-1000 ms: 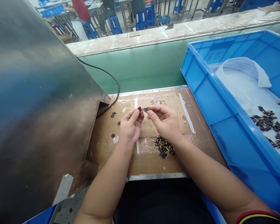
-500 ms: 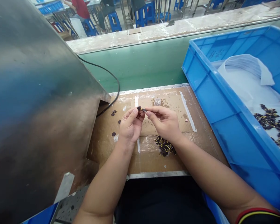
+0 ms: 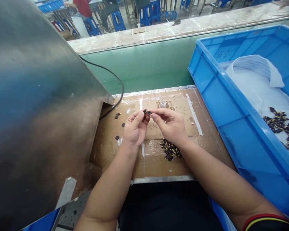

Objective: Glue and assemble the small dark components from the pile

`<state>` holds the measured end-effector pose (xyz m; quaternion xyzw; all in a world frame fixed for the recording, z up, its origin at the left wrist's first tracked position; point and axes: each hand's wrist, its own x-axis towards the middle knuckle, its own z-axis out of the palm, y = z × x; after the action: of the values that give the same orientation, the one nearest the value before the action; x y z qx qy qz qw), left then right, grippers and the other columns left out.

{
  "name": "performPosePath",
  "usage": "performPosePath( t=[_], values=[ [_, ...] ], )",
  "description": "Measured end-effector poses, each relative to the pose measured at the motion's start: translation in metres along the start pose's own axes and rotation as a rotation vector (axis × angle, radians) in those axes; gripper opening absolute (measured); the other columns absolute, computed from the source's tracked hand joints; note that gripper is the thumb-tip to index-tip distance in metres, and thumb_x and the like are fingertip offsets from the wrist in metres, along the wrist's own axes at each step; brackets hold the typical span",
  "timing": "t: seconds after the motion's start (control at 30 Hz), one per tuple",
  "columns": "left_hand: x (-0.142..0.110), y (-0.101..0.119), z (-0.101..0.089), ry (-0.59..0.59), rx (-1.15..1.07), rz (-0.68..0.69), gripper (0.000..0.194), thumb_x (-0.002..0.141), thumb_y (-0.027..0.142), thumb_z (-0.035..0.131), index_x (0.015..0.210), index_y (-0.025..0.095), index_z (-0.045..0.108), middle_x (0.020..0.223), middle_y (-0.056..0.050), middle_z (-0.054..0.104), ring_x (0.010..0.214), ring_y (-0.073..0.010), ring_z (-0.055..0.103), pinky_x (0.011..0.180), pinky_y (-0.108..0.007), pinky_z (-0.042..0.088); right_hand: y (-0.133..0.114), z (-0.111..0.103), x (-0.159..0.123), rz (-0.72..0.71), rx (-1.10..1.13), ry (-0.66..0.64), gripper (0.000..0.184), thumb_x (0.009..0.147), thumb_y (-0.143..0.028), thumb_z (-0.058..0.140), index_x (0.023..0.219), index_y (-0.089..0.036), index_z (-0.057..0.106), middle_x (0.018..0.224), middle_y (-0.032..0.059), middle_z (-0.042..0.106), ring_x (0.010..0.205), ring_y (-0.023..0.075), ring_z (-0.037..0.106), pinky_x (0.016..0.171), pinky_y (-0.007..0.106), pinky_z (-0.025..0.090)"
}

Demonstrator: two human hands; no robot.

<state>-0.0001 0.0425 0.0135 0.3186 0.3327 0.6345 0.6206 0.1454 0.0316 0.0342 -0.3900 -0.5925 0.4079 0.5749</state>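
Observation:
My left hand (image 3: 136, 128) pinches one end of a small black-and-yellow part (image 3: 145, 111) between thumb and fingers. From the other side, my right hand (image 3: 170, 125) grips the same part with thumb and forefinger. The two hands almost meet above the cardboard-covered bench (image 3: 156, 170). What exactly the part is stays too small to make out. Close to my right wrist lies a pile of similar black-and-yellow parts (image 3: 170, 150), partly hidden by the forearm. Several black round discs (image 3: 117, 137) lie to the left of my left hand.
A large metal housing (image 3: 43, 106) fills the left side, with a black cable (image 3: 119, 81) looping beside it. On the right stands a blue crate (image 3: 216, 93) holding white sheeting and more dark parts (image 3: 276, 120). A small clear object (image 3: 162, 104) sits behind my hands.
Both hands keep their pinch on the part, which is turned slightly between the fingers. The whole view has shifted very little.

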Motion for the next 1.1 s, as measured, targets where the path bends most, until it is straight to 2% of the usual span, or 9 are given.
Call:
performPosePath(
  t=[0.17, 0.33, 0.5, 0.67, 0.77, 0.87, 0.97, 1.03, 1.1],
  values=[
    [0.000, 0.000, 0.002, -0.039, -0.044, 0.008, 0.016, 0.074, 0.030, 0.088, 0.084, 0.024, 0.077, 0.094, 0.000, 0.074, 0.088, -0.0085, 0.067, 0.090, -0.021, 0.055, 0.001, 0.000, 0.000, -0.018, -0.020, 0.016, 0.017, 0.093, -0.026, 0.069, 0.107, -0.027, 0.078, 0.106, 0.0012, 0.079, 0.096, 0.0174, 0.075, 0.090, 0.037, 0.062],
    [0.001, -0.002, 0.004, -0.026, -0.027, 0.061, 0.019, 0.071, 0.030, 0.091, 0.083, 0.023, 0.078, 0.092, -0.002, 0.075, 0.085, -0.0088, 0.069, 0.087, -0.021, 0.056, 0.002, 0.000, -0.001, -0.134, -0.158, 0.049, 0.017, 0.094, -0.023, 0.068, 0.107, -0.025, 0.078, 0.105, 0.0020, 0.080, 0.094, 0.0166, 0.075, 0.086, 0.034, 0.062],
    [0.002, -0.008, 0.000, -0.002, 0.203, 0.316, 0.012, 0.079, 0.027, 0.086, 0.089, 0.024, 0.080, 0.099, -0.005, 0.076, 0.097, -0.0151, 0.072, 0.096, -0.028, 0.057, 0.002, -0.002, -0.001, -0.300, -0.333, 0.069, 0.017, 0.095, -0.019, 0.066, 0.106, -0.026, 0.077, 0.104, 0.0001, 0.081, 0.094, 0.0158, 0.075, 0.088, 0.034, 0.061],
    [-0.003, -0.010, 0.000, -0.042, 0.365, 0.479, 0.016, 0.086, 0.018, 0.078, 0.100, 0.026, 0.080, 0.109, -0.005, 0.075, 0.109, -0.0168, 0.070, 0.105, -0.033, 0.054, 0.003, -0.004, -0.002, -0.331, -0.387, 0.081, 0.018, 0.097, -0.020, 0.064, 0.107, -0.027, 0.076, 0.106, -0.0007, 0.080, 0.095, 0.0160, 0.075, 0.088, 0.035, 0.062],
    [-0.004, -0.013, 0.002, -0.050, 0.370, 0.492, 0.018, 0.086, 0.017, 0.077, 0.101, 0.026, 0.079, 0.111, -0.005, 0.075, 0.109, -0.0164, 0.069, 0.104, -0.031, 0.055, 0.004, -0.005, -0.002, -0.323, -0.400, 0.076, 0.017, 0.098, -0.021, 0.063, 0.108, -0.027, 0.076, 0.107, -0.0004, 0.080, 0.096, 0.0160, 0.075, 0.088, 0.035, 0.062],
    [0.001, -0.018, 0.002, -0.061, 0.303, 0.402, 0.017, 0.090, 0.024, 0.073, 0.106, 0.025, 0.078, 0.118, -0.008, 0.072, 0.113, -0.0198, 0.068, 0.104, -0.035, 0.055, 0.005, -0.007, -0.002, -0.336, -0.410, 0.076, 0.018, 0.098, -0.020, 0.062, 0.109, -0.026, 0.075, 0.107, 0.0003, 0.079, 0.097, 0.0158, 0.074, 0.091, 0.035, 0.060],
    [0.005, -0.017, 0.000, 0.020, 0.233, 0.375, 0.020, 0.094, 0.032, 0.065, 0.106, 0.022, 0.077, 0.122, -0.011, 0.070, 0.111, -0.0212, 0.068, 0.098, -0.037, 0.057, 0.011, -0.007, 0.001, -0.310, -0.414, 0.108, 0.018, 0.096, -0.021, 0.062, 0.109, -0.025, 0.073, 0.107, 0.0016, 0.078, 0.093, 0.0158, 0.073, 0.089, 0.035, 0.060],
    [0.002, -0.009, -0.001, 0.126, 0.350, 0.504, 0.024, 0.096, 0.034, 0.060, 0.107, 0.020, 0.076, 0.117, -0.011, 0.071, 0.104, -0.0198, 0.068, 0.094, -0.037, 0.057, 0.013, -0.006, 0.006, -0.280, -0.394, 0.132, 0.016, 0.094, -0.023, 0.064, 0.107, -0.023, 0.073, 0.106, 0.0028, 0.077, 0.090, 0.0159, 0.072, 0.088, 0.035, 0.060],
    [-0.010, 0.002, -0.001, 0.190, 0.565, 0.694, 0.027, 0.097, 0.037, 0.058, 0.106, 0.018, 0.074, 0.110, -0.011, 0.071, 0.099, -0.0201, 0.067, 0.094, -0.039, 0.055, 0.008, -0.007, 0.010, -0.231, -0.324, 0.151, 0.013, 0.091, -0.024, 0.067, 0.102, -0.022, 0.072, 0.102, 0.0037, 0.075, 0.090, 0.0163, 0.070, 0.088, 0.035, 0.060]
  ],
)
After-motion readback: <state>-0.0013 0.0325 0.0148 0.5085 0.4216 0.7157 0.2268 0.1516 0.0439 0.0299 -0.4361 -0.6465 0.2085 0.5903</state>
